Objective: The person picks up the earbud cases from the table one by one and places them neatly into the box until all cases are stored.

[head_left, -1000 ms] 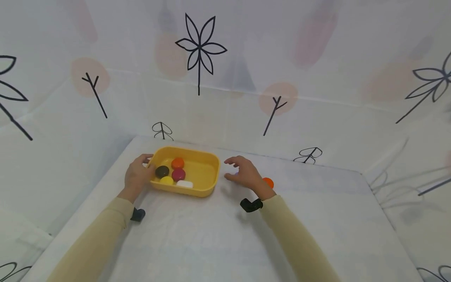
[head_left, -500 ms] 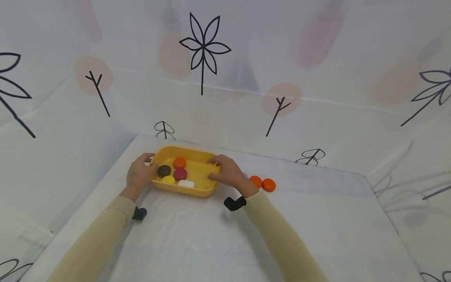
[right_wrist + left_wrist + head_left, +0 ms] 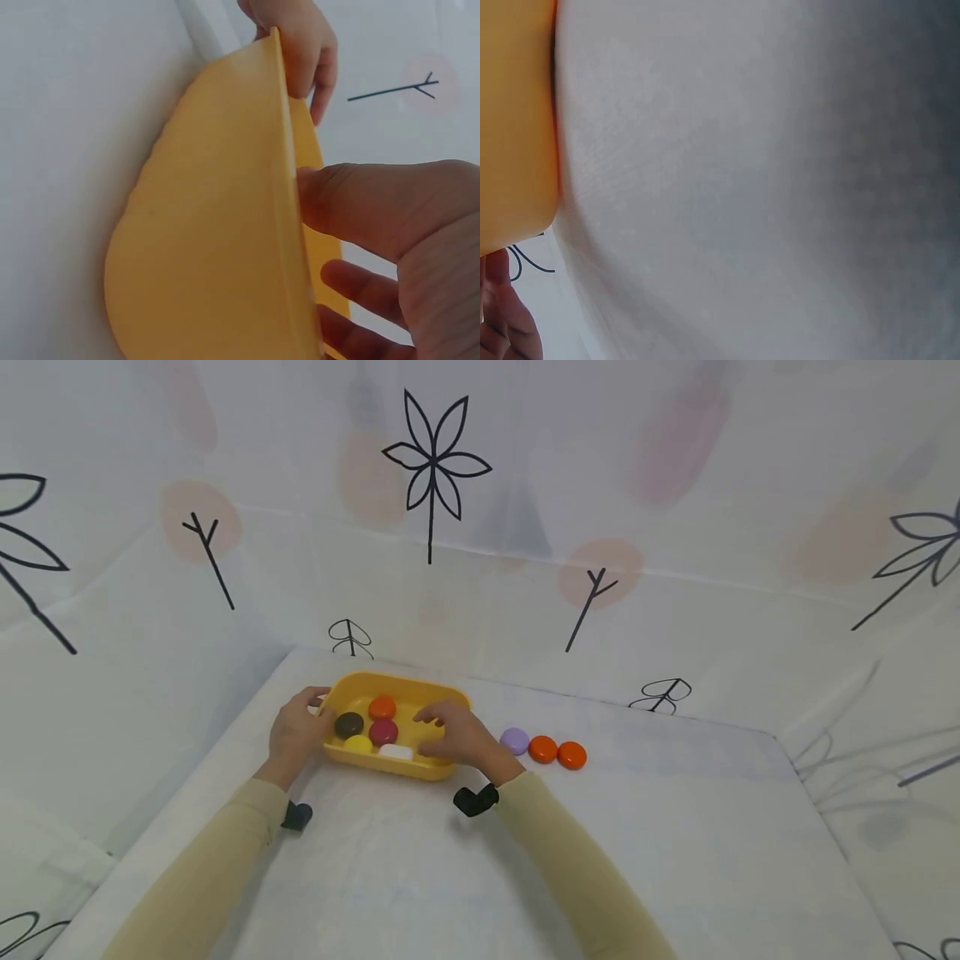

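Note:
A yellow plastic tray (image 3: 411, 700) stands at the back left of the white table. My left hand (image 3: 294, 732) grips its left end, with the thumb over the rim in the right wrist view. Inside lie round glossy pieces: orange (image 3: 382, 707), dark grey (image 3: 348, 724), magenta (image 3: 383, 732) and yellow (image 3: 358, 743), plus a white piece (image 3: 396, 752). Over the tray's right part reaches my right hand (image 3: 463, 735), fingers loosely bent and apart, nothing seen between them. In the right wrist view its thumb (image 3: 352, 199) is beside the rim; whether it touches is unclear.
To the right of the tray, a lilac disc (image 3: 514, 741) and two orange discs (image 3: 543, 749) lie in a row on the table (image 3: 420, 868). A patterned cloth wall (image 3: 480, 602) rises behind the table.
My right hand has moved left, from beside the tray to over its right part. The lilac and orange discs, partly hidden before, are now uncovered. My left hand keeps its grip.

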Demonstrator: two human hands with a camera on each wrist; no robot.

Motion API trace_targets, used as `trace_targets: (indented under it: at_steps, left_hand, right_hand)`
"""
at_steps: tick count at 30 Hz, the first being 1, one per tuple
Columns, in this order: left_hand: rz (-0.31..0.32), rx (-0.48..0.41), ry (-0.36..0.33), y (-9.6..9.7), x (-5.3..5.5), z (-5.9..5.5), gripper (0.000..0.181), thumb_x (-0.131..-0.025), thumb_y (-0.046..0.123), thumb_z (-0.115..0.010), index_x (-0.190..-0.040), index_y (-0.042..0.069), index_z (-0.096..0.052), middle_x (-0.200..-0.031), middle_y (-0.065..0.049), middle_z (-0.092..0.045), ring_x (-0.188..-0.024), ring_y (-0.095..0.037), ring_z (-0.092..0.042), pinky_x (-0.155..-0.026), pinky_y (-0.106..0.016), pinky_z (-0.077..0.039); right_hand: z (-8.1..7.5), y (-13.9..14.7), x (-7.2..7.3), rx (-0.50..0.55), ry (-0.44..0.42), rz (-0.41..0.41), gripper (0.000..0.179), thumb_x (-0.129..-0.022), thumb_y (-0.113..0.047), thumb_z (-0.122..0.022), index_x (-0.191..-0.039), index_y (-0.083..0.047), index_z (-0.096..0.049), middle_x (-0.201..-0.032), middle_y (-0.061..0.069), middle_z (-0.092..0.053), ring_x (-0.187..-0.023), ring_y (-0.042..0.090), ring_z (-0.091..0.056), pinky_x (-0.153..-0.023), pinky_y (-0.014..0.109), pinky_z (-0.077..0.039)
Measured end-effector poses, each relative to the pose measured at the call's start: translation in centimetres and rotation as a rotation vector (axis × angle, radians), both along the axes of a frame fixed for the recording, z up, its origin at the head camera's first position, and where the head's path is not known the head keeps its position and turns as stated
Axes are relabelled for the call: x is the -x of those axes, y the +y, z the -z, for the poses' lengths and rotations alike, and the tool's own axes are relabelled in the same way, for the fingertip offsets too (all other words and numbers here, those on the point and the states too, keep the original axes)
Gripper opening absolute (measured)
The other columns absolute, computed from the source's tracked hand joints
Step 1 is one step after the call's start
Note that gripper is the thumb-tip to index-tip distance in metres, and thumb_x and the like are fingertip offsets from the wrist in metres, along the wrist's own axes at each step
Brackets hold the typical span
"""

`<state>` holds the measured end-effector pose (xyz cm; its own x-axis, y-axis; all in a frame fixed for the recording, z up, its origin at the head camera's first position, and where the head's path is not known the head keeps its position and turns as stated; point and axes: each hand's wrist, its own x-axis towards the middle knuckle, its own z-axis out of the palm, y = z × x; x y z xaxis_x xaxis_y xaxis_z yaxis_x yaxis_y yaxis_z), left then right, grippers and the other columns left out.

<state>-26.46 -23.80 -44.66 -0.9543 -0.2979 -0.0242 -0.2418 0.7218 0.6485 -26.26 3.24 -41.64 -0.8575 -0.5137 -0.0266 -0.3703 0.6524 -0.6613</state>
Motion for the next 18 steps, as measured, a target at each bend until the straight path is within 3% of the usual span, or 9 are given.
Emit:
trace_targets:
  at_steps: [8, 18]
  left_hand:
    - [-0.012, -0.010, -0.009, 0.1, 0.0, 0.0, 0.045, -0.084, 0.028, -0.045, -0.128, 0.020, -0.041, -0.118, -0.010, -0.049, -0.091, -0.025, -0.049, -0.071, -0.033, -0.048]
    - [0.000, 0.009, 0.013, 0.0, 0.0, 0.1, 0.046, -0.083, 0.028, -0.045, -0.128, 0.019, -0.042, -0.118, -0.011, -0.049, -0.090, -0.025, -0.049, -0.070, -0.033, -0.047]
  right_hand:
    - [0.7, -1.4, 0.2, -0.047, 0.000, -0.024, 0.046, -0.069, -0.032, -0.070, -0.111, -0.020, -0.058, -0.109, -0.004, -0.057, -0.098, 0.016, -0.050, -0.077, 0.026, -0.047]
    - [1.0, -2.8, 0.8, -0.183, 0.015, -0.059, 0.043, -0.069, -0.032, -0.071, -0.109, -0.023, -0.059, -0.103, -0.005, -0.058, -0.092, 0.012, -0.050, -0.078, 0.025, -0.046]
